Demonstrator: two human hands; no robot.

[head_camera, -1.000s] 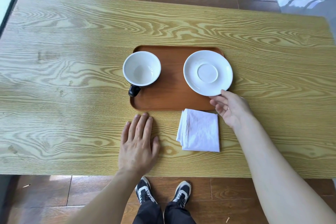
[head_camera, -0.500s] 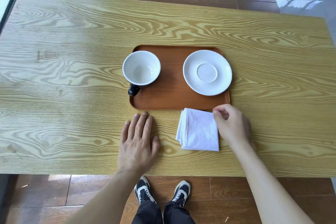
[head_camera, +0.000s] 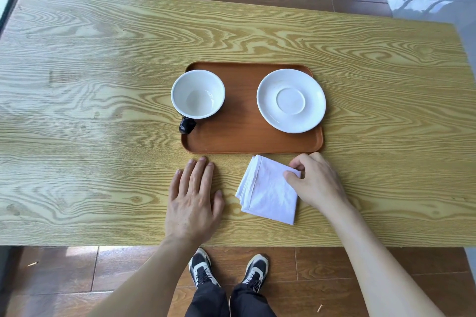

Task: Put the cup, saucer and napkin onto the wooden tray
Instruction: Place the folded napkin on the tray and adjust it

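A brown wooden tray (head_camera: 239, 134) lies at the middle of the table. On its left stands a cup (head_camera: 197, 94), white inside with a black handle pointing toward me. A white saucer (head_camera: 291, 100) rests on the tray's right side, its rim reaching over the tray's right edge. A folded white napkin (head_camera: 268, 192) lies on the table just in front of the tray. My right hand (head_camera: 315, 180) pinches the napkin's far right corner. My left hand (head_camera: 193, 199) lies flat on the table, fingers spread, left of the napkin.
The light wood-grain table (head_camera: 103, 85) stretches wide on both sides of the tray. Its front edge runs just behind my wrists. Below it are a dark wooden floor and my shoes (head_camera: 226, 271).
My right hand let go of the saucer on the tray, came back toward me and closed its fingers on the napkin's corner; the napkin has turned slightly. The left hand stayed put.
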